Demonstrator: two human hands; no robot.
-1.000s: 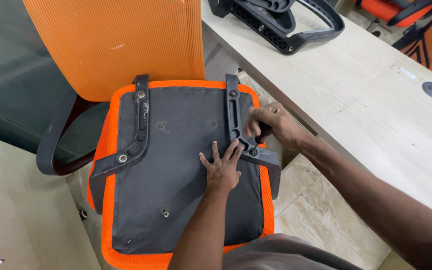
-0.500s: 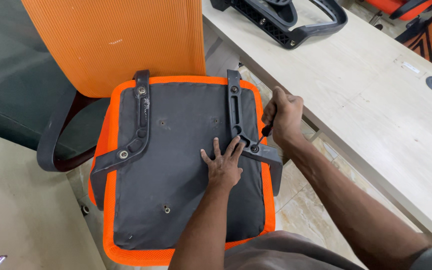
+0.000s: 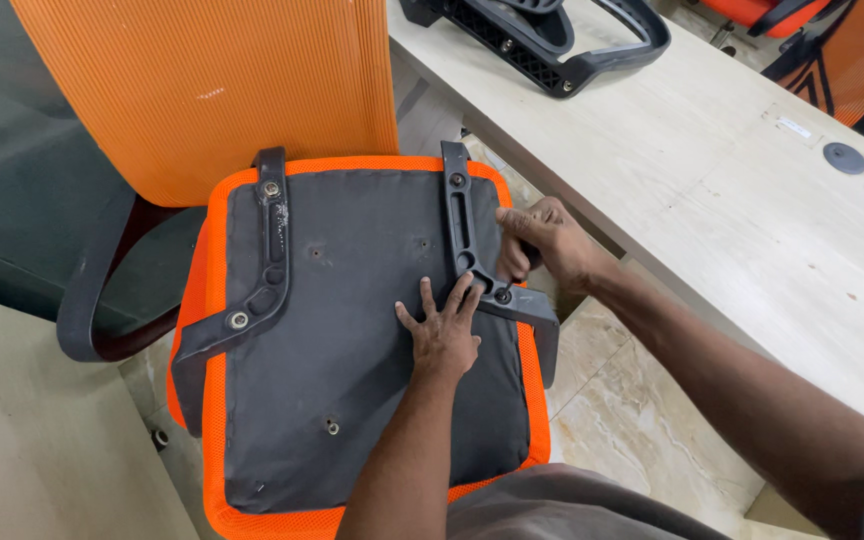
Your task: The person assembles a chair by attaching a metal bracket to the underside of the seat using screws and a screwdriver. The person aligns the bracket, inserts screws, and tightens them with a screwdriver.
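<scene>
Orange mesh seat cushion with a dark grey fabric underside (image 3: 352, 340) is lying upside down, close in front of the person, its long axis running away from the viewer toward an orange mesh chair back (image 3: 212, 90) beyond it. Left hand (image 3: 442, 335) is pressing flat on the grey fabric, fingers spread, grip open, forearm coming straight up from below, fingertips touching the right dark grey plastic armrest bracket (image 3: 472, 250). Right hand (image 3: 542, 245) is reaching in from the right across the seat's edge, fingers curling closed just beside that bracket; whether they are holding anything cannot be told. Left bracket (image 3: 257, 270) is lying parallel, well apart. Farther off, a pale wooden tabletop (image 3: 732, 200) is carrying a black plastic chair part (image 3: 552, 40).
</scene>
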